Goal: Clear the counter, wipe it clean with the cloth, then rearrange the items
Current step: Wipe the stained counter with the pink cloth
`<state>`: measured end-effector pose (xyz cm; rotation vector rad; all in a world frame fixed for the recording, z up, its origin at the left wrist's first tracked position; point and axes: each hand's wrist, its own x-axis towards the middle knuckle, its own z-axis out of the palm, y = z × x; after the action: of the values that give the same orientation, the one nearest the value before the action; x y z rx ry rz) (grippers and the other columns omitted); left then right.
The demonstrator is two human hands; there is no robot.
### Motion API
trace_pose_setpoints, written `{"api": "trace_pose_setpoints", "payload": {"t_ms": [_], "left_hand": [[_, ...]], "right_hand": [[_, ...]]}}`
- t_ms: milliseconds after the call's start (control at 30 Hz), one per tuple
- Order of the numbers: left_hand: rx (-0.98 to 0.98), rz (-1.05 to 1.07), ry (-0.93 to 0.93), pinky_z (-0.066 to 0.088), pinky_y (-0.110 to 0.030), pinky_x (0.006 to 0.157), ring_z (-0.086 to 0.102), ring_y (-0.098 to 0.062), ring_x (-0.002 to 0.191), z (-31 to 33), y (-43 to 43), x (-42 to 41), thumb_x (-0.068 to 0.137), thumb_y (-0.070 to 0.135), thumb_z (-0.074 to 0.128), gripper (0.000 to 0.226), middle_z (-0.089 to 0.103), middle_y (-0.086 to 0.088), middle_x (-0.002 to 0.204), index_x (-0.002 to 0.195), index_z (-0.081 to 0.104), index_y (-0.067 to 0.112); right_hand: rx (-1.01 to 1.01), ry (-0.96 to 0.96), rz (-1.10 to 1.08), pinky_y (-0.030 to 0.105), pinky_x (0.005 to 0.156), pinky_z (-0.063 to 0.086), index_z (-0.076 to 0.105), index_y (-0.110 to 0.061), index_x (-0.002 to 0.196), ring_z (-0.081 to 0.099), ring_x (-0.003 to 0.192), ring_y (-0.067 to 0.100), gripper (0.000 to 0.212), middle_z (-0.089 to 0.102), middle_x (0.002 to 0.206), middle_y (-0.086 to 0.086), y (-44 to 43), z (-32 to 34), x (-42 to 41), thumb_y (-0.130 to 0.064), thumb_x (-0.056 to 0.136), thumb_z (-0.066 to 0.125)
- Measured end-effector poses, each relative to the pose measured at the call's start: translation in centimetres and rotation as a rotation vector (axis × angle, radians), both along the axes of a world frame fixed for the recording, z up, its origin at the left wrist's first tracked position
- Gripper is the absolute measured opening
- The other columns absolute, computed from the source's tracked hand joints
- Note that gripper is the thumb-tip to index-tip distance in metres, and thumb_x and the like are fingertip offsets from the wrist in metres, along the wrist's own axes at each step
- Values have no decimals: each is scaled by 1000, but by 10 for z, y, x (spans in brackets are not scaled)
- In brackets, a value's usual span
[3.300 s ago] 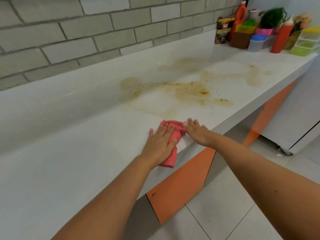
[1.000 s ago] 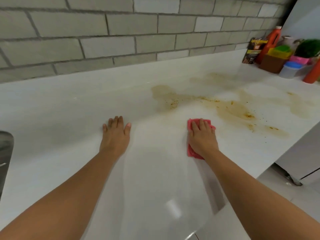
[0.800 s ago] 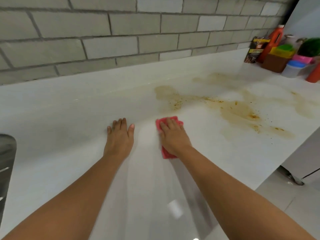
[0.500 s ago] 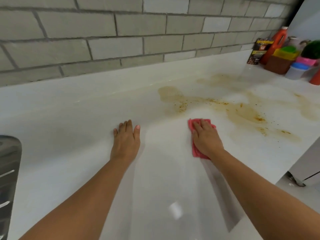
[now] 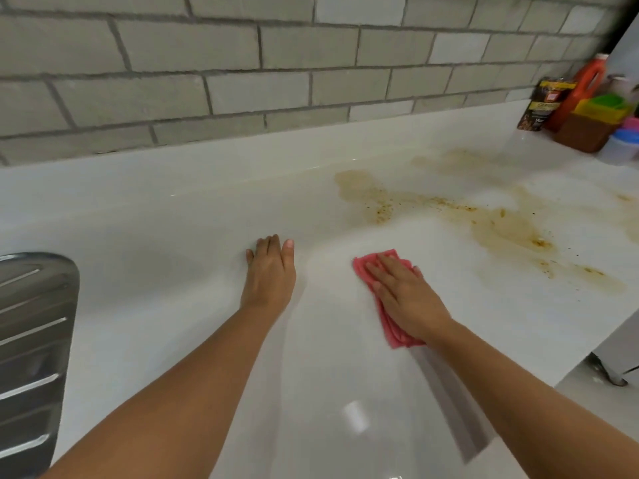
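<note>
A folded pink cloth (image 5: 366, 267) lies flat on the white counter (image 5: 173, 236). My right hand (image 5: 404, 299) presses down on it with straight fingers. My left hand (image 5: 271, 274) rests flat on the bare counter to the left of the cloth, fingers together. A brown speckled stain (image 5: 501, 229) spreads over the counter to the right of the cloth and beyond it.
Several items stand at the far right corner: a dark packet (image 5: 544, 105), an orange bottle (image 5: 584, 88), a brown box (image 5: 587, 129), a blue-lidded tub (image 5: 622, 146). A steel drainboard (image 5: 31, 340) sits at the left edge. A grey brick wall (image 5: 242, 63) backs the counter.
My right hand has been sliding the cloth left and right over the counter; since half a second ago it has shifted slightly left. My left hand has stayed planted.
</note>
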<state>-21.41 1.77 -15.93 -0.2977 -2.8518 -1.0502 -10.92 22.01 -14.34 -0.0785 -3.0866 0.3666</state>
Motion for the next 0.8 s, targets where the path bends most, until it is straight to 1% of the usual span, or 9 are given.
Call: {"api": "trace_pose_setpoints", "payload": {"t_ms": [133,200,267,333,433,500,633,733,800], "left_hand": [[24,-3,-14,0,-37,117,18,-25,142,1,1,2,101,31,18,53,31,-16,149,142,30,0],[134,7,-37,-3,-33,117,11,-21,145,1,0,2,101,34,17,54,23,-10,154,146,24,4],[345,68,-53,1,-33,119,12,-19,145,3,-3,3,100,39,18,54,23,-4,155,147,24,11],[511,134,-39,12,-33,119,20,-17,143,8,-6,7,100,39,20,52,28,-2,153,145,29,14],[598,171,-41,18,-18,109,31,-13,138,14,-8,10,101,35,23,49,36,-3,148,142,35,11],[624,187,-45,19,-15,105,33,-12,136,14,-8,9,101,34,24,48,38,-2,147,141,37,11],[670,205,-31,21,-15,105,35,-9,134,11,-8,9,101,35,27,47,40,1,145,140,39,13],[803,191,-94,22,-23,112,38,-6,132,7,-11,7,99,42,28,48,43,4,144,139,41,18],[938,211,-125,25,-29,113,43,-9,129,9,-15,0,99,43,24,49,46,2,141,138,42,18]], "right_hand": [[92,-31,-281,42,119,0,13,-17,150,1,147,21,53,6,159,7,11,-2,-60,-35,101,13],[86,-58,-270,46,119,-2,12,-13,150,0,146,25,55,4,158,12,-14,-3,-86,-36,100,13],[76,-63,-129,45,118,-4,13,-14,150,-1,146,25,54,3,158,12,-51,-2,-93,-35,101,14],[67,-41,90,41,118,-7,14,-17,150,-1,146,22,53,3,159,8,-80,-3,-76,-36,101,14],[18,-2,384,30,115,-11,17,-23,149,0,147,14,68,4,159,0,-79,-1,-36,-49,89,0],[-36,-12,438,27,113,-11,20,-28,148,1,146,10,74,6,158,-7,-57,0,-28,-52,83,-5],[19,15,207,33,117,-2,22,-24,148,4,146,13,48,10,158,0,-22,-3,-89,-33,101,20],[70,3,45,41,119,0,19,-17,149,4,146,20,50,10,158,7,-36,-5,-150,-30,101,19],[46,-19,93,41,119,-3,17,-16,149,2,147,21,50,7,158,7,-60,-7,-172,-30,102,17]]}}
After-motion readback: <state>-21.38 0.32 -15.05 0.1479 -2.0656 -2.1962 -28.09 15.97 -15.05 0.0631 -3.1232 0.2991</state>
